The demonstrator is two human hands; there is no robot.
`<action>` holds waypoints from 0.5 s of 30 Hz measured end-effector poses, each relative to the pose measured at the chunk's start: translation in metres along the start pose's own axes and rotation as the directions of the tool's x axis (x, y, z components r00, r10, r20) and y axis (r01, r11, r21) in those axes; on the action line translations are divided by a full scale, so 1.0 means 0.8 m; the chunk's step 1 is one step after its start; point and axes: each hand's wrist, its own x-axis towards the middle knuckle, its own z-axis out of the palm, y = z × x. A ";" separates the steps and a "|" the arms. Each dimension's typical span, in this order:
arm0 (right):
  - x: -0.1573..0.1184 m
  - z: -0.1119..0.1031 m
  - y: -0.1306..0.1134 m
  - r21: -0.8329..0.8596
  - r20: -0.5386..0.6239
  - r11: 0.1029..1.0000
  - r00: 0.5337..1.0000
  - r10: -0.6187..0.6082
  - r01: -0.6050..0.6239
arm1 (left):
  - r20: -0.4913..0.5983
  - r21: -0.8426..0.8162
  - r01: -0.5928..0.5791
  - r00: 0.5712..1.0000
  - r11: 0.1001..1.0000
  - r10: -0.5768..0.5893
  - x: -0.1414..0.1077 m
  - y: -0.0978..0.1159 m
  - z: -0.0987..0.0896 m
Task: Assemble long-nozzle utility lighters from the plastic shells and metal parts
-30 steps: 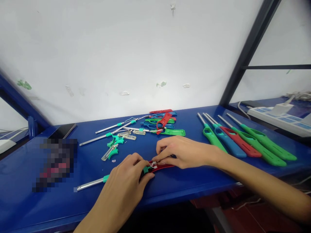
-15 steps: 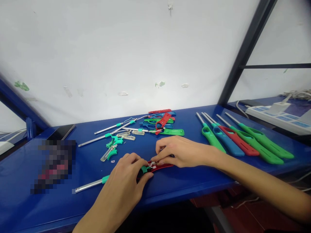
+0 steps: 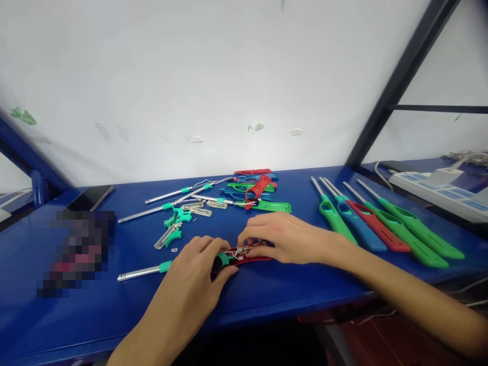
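A red lighter half-shell (image 3: 253, 257) lies open-side up on the blue table, with a green trigger (image 3: 224, 260) and white wires in it. My left hand (image 3: 202, 269) is closed around the shell's left part; the metal tube (image 3: 139, 273) with its green collar sticks out to the left beyond it. My right hand (image 3: 278, 238) pinches a small clear fuel tank with a metal valve end (image 3: 243, 249), held at the shell's right part. My right fingers partly hide the tank.
Behind my hands lie loose green triggers (image 3: 183, 215), clear tanks (image 3: 165, 237), metal tubes (image 3: 168, 195) and coloured half-shells (image 3: 272, 206). Several whole lighters (image 3: 366, 223) lie at right, near a white power strip (image 3: 438, 190). A phone (image 3: 91, 197) and a pixelated object (image 3: 78, 254) are at left.
My right fingers have shifted slightly back along the red shell, so the tank's metal end and the wires show more. My left hand keeps its hold. The camera view has shifted slightly.
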 end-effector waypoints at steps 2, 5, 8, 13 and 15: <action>0.000 0.002 0.004 0.002 -0.011 1.000 1.000 0.005 -0.005 | -0.026 -0.031 -0.005 1.000 1.000 0.004 0.002 -0.006 0.005; 0.000 0.007 0.009 0.019 -0.017 1.000 1.000 -0.004 0.004 | -0.084 -0.064 -0.025 0.996 0.998 0.020 0.001 -0.014 0.012; -0.001 0.011 0.011 0.007 -0.020 1.000 1.000 -0.005 0.005 | -0.156 -0.085 -0.037 0.987 0.996 0.024 -0.004 -0.019 0.014; -0.003 0.015 0.008 -0.026 0.014 1.000 1.000 -0.015 0.015 | -0.116 -0.115 -0.029 0.993 0.993 0.015 -0.015 -0.023 0.004; -0.002 0.015 0.007 -0.028 0.059 1.000 0.998 0.005 -0.004 | -0.127 -0.085 -0.017 0.992 0.996 0.006 -0.020 -0.025 0.002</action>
